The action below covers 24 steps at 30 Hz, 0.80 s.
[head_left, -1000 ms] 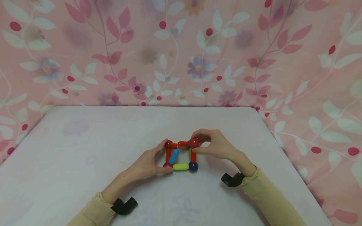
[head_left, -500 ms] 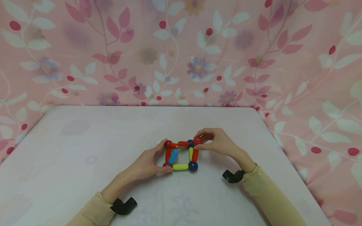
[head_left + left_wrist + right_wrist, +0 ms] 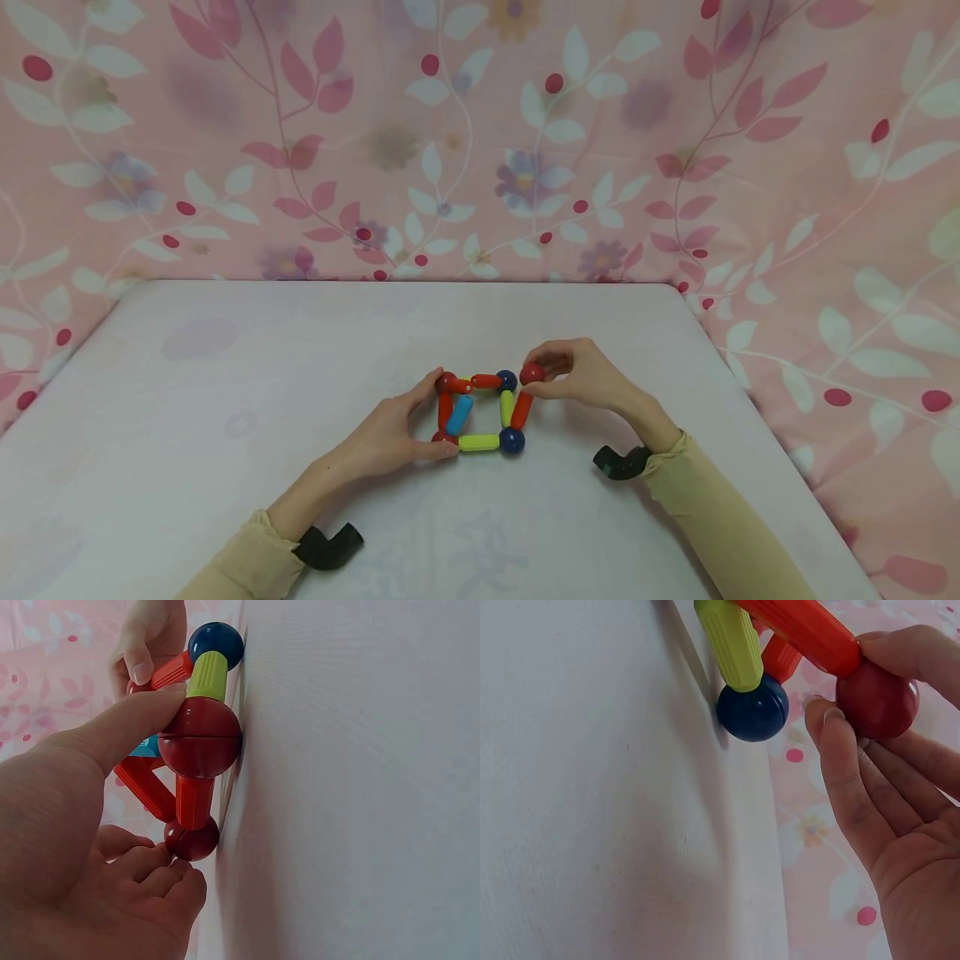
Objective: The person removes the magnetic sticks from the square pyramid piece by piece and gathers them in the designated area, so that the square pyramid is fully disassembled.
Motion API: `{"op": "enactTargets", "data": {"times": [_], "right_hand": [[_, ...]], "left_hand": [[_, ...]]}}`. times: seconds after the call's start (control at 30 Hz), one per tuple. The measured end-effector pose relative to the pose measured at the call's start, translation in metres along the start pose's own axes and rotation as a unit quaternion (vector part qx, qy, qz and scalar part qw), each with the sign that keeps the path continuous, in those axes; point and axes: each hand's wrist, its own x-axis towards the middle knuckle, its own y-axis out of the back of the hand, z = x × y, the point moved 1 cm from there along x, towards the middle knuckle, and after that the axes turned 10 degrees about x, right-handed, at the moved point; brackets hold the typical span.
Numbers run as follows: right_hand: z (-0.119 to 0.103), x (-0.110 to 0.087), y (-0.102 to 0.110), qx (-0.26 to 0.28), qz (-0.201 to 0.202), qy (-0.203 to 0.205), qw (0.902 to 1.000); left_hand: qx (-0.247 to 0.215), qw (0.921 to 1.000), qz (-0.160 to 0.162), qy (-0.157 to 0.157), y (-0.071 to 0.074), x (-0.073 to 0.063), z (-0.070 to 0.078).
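A frame of magnetic rods and balls lies on the table, with two red balls at its left corners and two blue balls at its right corners. My left hand [image 3: 386, 429] grips its left side, thumb on the near red ball [image 3: 201, 739] and fingertips at the far red ball [image 3: 191, 838]. My right hand [image 3: 581, 375] pinches another red ball [image 3: 877, 700], raised above the table. From it a red rod [image 3: 522, 412] slopes down to the near blue ball [image 3: 512, 441]. A yellow-green rod [image 3: 478, 443] forms the near side. A light-blue rod [image 3: 461, 414] slants inside the outline.
The white-covered table [image 3: 187, 433] spreads around both hands. Its back edge meets a pink floral curtain [image 3: 480, 150], which also runs along the right side. Black curved pieces [image 3: 328, 547] sit at both wrists, beside the beige sleeves.
My right hand has moved slightly right with the pinched red ball, tilting its red rod outward. The far blue ball and right yellow-green rod are now uncovered. My left hand stays put.
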Motion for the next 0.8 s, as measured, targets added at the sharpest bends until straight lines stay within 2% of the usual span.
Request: {"op": "enactTargets", "data": {"times": [0.3, 0.8], "right_hand": [[0.001, 0.001, 0.002, -0.01, -0.007, 0.004, 0.9999], [0.013, 0.001, 0.007, -0.033, 0.017, -0.007, 0.9993]], "left_hand": [[0.002, 1.0, -0.001, 0.002, 0.0, 0.0, -0.001], [-0.001, 1.0, -0.002, -0.002, 0.0, 0.0, -0.001]]}}
